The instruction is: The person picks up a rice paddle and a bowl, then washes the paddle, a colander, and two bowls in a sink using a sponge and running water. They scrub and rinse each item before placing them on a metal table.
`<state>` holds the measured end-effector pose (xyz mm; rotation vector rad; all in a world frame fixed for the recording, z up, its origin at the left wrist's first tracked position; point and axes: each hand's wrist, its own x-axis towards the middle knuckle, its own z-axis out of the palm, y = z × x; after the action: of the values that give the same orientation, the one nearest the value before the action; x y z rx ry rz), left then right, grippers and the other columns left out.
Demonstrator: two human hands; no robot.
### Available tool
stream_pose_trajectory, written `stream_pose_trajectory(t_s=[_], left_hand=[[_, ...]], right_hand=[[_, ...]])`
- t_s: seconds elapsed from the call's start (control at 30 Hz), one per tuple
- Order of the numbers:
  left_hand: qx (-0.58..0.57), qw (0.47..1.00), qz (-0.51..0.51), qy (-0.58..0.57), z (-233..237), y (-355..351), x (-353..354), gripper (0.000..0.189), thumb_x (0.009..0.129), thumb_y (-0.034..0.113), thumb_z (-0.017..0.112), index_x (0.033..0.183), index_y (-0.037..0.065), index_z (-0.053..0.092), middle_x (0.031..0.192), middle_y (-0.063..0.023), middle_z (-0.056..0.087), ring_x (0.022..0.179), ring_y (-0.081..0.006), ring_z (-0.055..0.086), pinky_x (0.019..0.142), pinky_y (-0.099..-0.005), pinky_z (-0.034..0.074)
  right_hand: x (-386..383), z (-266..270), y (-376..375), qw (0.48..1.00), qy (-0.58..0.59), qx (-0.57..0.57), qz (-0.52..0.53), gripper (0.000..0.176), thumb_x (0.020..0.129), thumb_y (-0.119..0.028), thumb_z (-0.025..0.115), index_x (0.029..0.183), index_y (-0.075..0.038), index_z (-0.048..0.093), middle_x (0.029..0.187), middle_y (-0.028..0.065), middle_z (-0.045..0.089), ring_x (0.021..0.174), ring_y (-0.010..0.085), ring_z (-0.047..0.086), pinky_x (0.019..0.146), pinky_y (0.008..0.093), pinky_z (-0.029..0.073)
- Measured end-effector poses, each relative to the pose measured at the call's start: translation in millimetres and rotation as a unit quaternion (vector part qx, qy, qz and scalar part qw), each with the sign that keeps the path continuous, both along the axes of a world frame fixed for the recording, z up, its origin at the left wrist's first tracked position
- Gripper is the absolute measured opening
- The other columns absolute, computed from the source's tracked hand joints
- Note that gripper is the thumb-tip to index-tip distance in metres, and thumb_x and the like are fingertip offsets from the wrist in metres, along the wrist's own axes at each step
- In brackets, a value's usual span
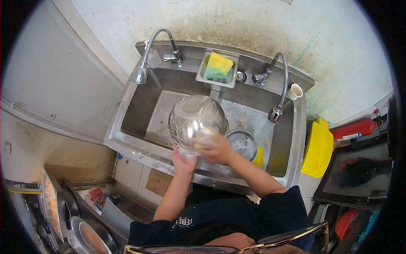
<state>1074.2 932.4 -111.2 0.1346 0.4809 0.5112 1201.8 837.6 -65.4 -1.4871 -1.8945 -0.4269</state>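
Observation:
A round stainless steel bowl (189,111), streaked with suds, is tilted with its underside toward me above the sink divider. My left hand (184,160) grips its near edge from below, with the fingers partly hidden. Against the bowl's near right side, my right hand (216,149) presses a pale yellowish sponge (204,138), smeared by motion. In the right basin below sits a round metal container (256,149) of foamy water. A yellow object (259,157), partly covered, lies beside it.
The double steel sink (144,153) has a left faucet (142,75) and a right faucet (275,114), both running. A tray (199,78) with a yellow-green sponge (220,63) stands between them. A small white cup (294,91) sits at the right corner, near a yellow bin lid (318,148).

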Motion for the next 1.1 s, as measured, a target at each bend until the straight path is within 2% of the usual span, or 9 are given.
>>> stream_pose_trajectory(t_s=[0.2,0.37,0.43,0.53,0.6,0.77,0.93,1.03,1.1], left_hand=[[-0.047,0.996,0.001,0.073,22,-23,4,0.049,0.094,0.040,0.025,0.128,0.008,0.038,0.127,-0.0107,0.046,0.117,-0.0280,0.043,0.098,-0.0445,0.034],[-0.035,0.996,0.036,0.068,-17,-13,-2,0.046,0.094,0.041,0.029,0.123,0.008,0.043,0.122,-0.0077,0.050,0.112,-0.0223,0.047,0.096,-0.0394,0.038],[-0.006,0.991,0.026,0.133,-30,-8,-5,0.048,0.094,0.043,0.026,0.123,0.009,0.044,0.121,-0.0072,0.051,0.108,-0.0230,0.049,0.092,-0.0388,0.040],[0.061,0.976,-0.024,0.205,-33,8,-17,0.052,0.094,0.048,0.023,0.122,0.009,0.044,0.121,-0.0060,0.050,0.102,-0.0214,0.052,0.084,-0.0370,0.045],[0.079,0.955,-0.064,0.278,-11,7,-18,0.054,0.093,0.049,0.024,0.123,0.009,0.044,0.121,-0.0049,0.050,0.102,-0.0205,0.051,0.084,-0.0352,0.045],[0.072,0.982,0.037,0.170,-24,-4,-9,0.054,0.093,0.049,0.023,0.126,0.010,0.041,0.126,-0.0070,0.046,0.113,-0.0227,0.046,0.093,-0.0362,0.042],[0.037,0.972,0.067,0.221,13,-6,2,0.053,0.094,0.047,0.022,0.129,0.010,0.037,0.130,-0.0076,0.043,0.115,-0.0233,0.044,0.096,-0.0364,0.039],[0.098,0.971,0.028,0.216,6,-10,-5,0.055,0.093,0.049,0.020,0.130,0.010,0.036,0.132,-0.0079,0.041,0.118,-0.0240,0.041,0.100,-0.0402,0.033],[0.097,0.969,0.019,0.226,5,-15,0,0.057,0.093,0.051,0.019,0.130,0.011,0.036,0.132,-0.0076,0.041,0.118,-0.0236,0.042,0.099,-0.0403,0.035]], right_hand=[[-33,2,17,0.982,0.006,-0.029,-0.186,0.032,0.063,-0.015,0.064,0.095,-0.023,0.064,0.113,0.0033,0.055,0.112,0.0342,0.047,0.097,0.0482,0.034],[-3,-23,-10,0.993,0.073,0.061,-0.073,0.025,0.079,-0.021,0.052,0.099,-0.011,0.063,0.117,0.0061,0.054,0.112,0.0273,0.048,0.096,0.0416,0.036],[10,-41,-16,0.881,0.380,0.150,-0.240,0.030,0.084,-0.022,0.048,0.106,-0.008,0.060,0.115,0.0116,0.055,0.108,0.0286,0.051,0.093,0.0394,0.038],[56,-72,-7,0.821,0.524,0.106,-0.202,0.033,0.085,-0.018,0.043,0.110,-0.002,0.057,0.109,0.0163,0.057,0.105,0.0304,0.053,0.092,0.0368,0.039],[84,-80,0,0.658,0.728,-0.058,-0.186,0.035,0.082,-0.016,0.045,0.111,0.000,0.055,0.102,0.0176,0.060,0.101,0.0312,0.055,0.092,0.0349,0.039],[-21,-17,6,0.894,0.331,0.073,-0.294,0.034,0.070,-0.013,0.056,0.103,-0.013,0.065,0.114,0.0153,0.052,0.108,0.0330,0.047,0.098,0.0440,0.031],[2,-8,7,0.941,0.210,0.088,-0.251,0.034,0.067,-0.014,0.061,0.101,-0.013,0.065,0.110,0.0128,0.053,0.109,0.0327,0.046,0.098,0.0481,0.030],[39,-8,20,0.782,0.578,0.033,-0.231,0.031,0.066,-0.015,0.061,0.098,-0.014,0.065,0.102,0.0078,0.057,0.105,0.0278,0.050,0.095,0.0491,0.034],[19,3,30,0.894,0.306,-0.030,-0.327,0.029,0.067,-0.018,0.061,0.095,-0.016,0.065,0.098,0.0036,0.060,0.100,0.0232,0.054,0.090,0.0466,0.039]])
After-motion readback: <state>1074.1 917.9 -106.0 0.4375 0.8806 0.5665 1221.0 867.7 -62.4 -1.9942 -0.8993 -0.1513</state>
